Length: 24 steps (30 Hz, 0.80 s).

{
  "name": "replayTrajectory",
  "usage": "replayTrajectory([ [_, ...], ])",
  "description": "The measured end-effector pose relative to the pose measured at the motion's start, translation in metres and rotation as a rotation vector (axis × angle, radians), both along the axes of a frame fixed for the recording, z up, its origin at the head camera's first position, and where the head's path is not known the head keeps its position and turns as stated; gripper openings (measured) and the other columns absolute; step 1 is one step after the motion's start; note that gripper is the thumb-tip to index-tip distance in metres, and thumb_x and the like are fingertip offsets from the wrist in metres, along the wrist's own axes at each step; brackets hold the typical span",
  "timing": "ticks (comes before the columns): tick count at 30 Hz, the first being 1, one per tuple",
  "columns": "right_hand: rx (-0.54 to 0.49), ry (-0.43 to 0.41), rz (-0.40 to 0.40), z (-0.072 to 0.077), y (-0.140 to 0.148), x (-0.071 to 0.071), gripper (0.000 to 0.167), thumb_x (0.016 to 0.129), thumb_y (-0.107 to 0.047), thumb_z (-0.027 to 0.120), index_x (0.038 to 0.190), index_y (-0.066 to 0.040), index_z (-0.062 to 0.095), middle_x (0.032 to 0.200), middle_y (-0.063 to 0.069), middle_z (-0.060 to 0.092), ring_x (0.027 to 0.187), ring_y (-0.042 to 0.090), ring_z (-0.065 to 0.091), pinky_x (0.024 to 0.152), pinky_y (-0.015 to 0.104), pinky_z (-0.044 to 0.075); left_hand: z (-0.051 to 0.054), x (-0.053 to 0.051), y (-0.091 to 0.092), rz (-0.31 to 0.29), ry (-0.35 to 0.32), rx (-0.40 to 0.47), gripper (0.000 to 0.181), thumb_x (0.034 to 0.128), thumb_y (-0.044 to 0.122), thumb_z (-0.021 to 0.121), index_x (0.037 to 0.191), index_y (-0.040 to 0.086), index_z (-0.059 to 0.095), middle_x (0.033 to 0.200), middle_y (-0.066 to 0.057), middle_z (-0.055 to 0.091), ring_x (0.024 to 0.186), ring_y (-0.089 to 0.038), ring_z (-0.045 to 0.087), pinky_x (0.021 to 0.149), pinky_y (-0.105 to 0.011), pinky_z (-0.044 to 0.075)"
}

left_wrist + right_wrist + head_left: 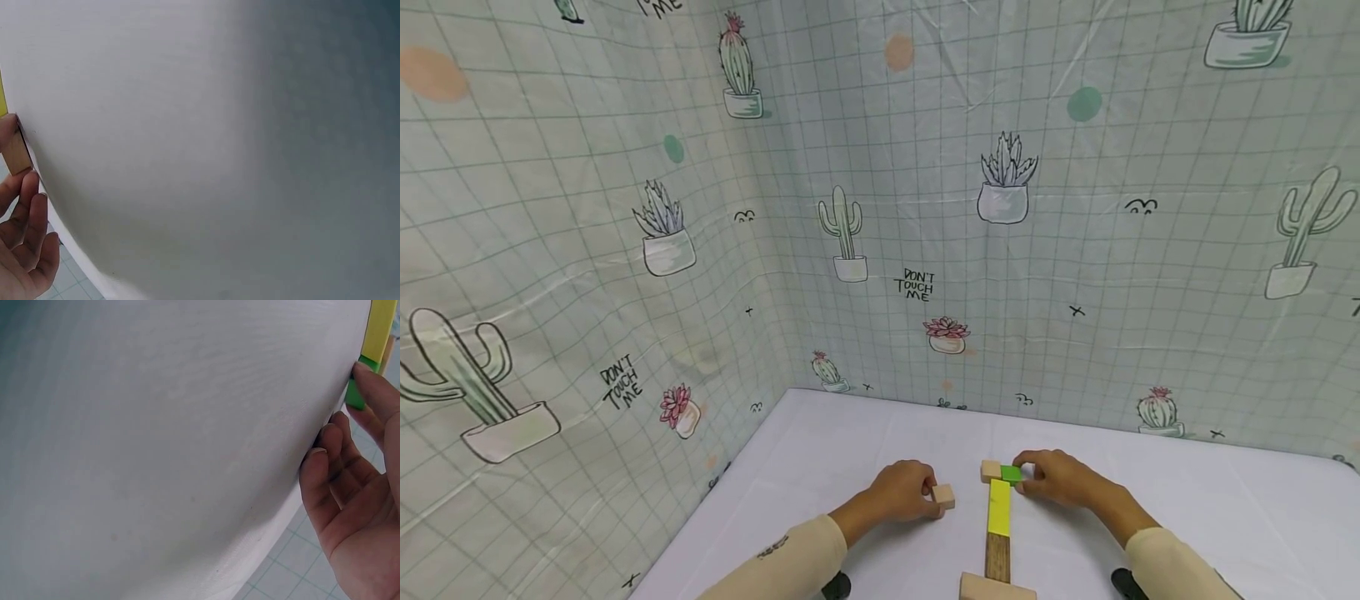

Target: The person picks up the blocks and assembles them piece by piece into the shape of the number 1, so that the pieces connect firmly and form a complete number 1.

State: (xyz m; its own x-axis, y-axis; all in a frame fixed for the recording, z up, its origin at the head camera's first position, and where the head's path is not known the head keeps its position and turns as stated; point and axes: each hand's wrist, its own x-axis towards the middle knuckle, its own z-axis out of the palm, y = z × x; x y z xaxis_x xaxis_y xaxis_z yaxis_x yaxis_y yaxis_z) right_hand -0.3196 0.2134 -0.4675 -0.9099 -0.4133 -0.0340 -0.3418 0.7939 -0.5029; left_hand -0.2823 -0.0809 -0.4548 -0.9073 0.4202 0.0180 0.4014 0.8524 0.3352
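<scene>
My left hand (pixel 904 490) pinches a small plain wooden block (pixel 943 497) to the left of the row of blocks. In the left wrist view the same block sits between thumb and fingertips. My right hand (pixel 1060 477) holds a green block (pixel 1011 475) between thumb and finger at the far end of the row. Touching the green block's left side is another plain wooden block (pixel 991 471). A long yellow block (pixel 999 507) runs from these two toward me, followed by a dark brown block (pixel 997 557) and a wide light wooden block (pixel 997 587), cut off by the frame's lower edge.
The blocks lie on a table with a white cover (pixel 850 425). Behind and to the left hangs a gridded curtain (pixel 895 167) printed with cacti. Two dark objects (pixel 837 586) show near the forearms at the bottom edge.
</scene>
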Motion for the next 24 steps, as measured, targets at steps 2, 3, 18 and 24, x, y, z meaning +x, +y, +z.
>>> replayTrajectory([
  [2, -0.001, 0.002, 0.001, 0.0003, 0.0001, 0.0002, 0.032, 0.088, -0.023, 0.077, 0.117, -0.014, 0.069, 0.075, -0.001, 0.055, 0.069, 0.015, 0.049, 0.060, 0.029, 0.039, 0.0005, -0.0001, 0.0003, 0.000, 0.001, 0.001, 0.027, 0.0805, 0.034, 0.084, 0.092, 0.013, 0.070, 0.076, 0.011, 0.055, 0.068, -0.003, 0.046, 0.064, -0.021, 0.040],
  [3, -0.001, 0.003, 0.001, 0.0004, 0.0001, 0.0003, 0.032, 0.087, -0.023, 0.077, 0.117, -0.014, 0.069, 0.075, -0.001, 0.055, 0.069, 0.015, 0.049, 0.060, 0.029, 0.039, 0.0008, -0.0001, 0.0004, 0.001, 0.001, 0.003, 0.027, 0.0806, 0.033, 0.084, 0.092, 0.013, 0.070, 0.076, 0.011, 0.055, 0.068, -0.003, 0.046, 0.064, -0.021, 0.040],
  [18, 0.003, 0.009, 0.009, 0.0002, 0.0006, 0.0005, 0.033, 0.087, -0.024, 0.077, 0.117, -0.014, 0.068, 0.076, -0.002, 0.055, 0.070, 0.015, 0.049, 0.061, 0.030, 0.039, 0.0012, -0.0011, 0.0023, 0.000, 0.016, 0.029, 0.026, 0.0810, 0.032, 0.083, 0.091, 0.012, 0.070, 0.076, 0.011, 0.054, 0.067, -0.003, 0.046, 0.062, -0.021, 0.040],
  [24, -0.004, 0.014, 0.024, 0.0007, 0.0013, 0.0007, 0.032, 0.088, -0.023, 0.077, 0.117, -0.013, 0.068, 0.075, -0.002, 0.055, 0.068, 0.015, 0.048, 0.060, 0.029, 0.039, 0.0005, -0.0030, 0.0029, -0.002, 0.012, 0.048, 0.027, 0.0810, 0.031, 0.084, 0.091, 0.011, 0.070, 0.076, 0.010, 0.055, 0.067, -0.004, 0.046, 0.062, -0.022, 0.040],
])
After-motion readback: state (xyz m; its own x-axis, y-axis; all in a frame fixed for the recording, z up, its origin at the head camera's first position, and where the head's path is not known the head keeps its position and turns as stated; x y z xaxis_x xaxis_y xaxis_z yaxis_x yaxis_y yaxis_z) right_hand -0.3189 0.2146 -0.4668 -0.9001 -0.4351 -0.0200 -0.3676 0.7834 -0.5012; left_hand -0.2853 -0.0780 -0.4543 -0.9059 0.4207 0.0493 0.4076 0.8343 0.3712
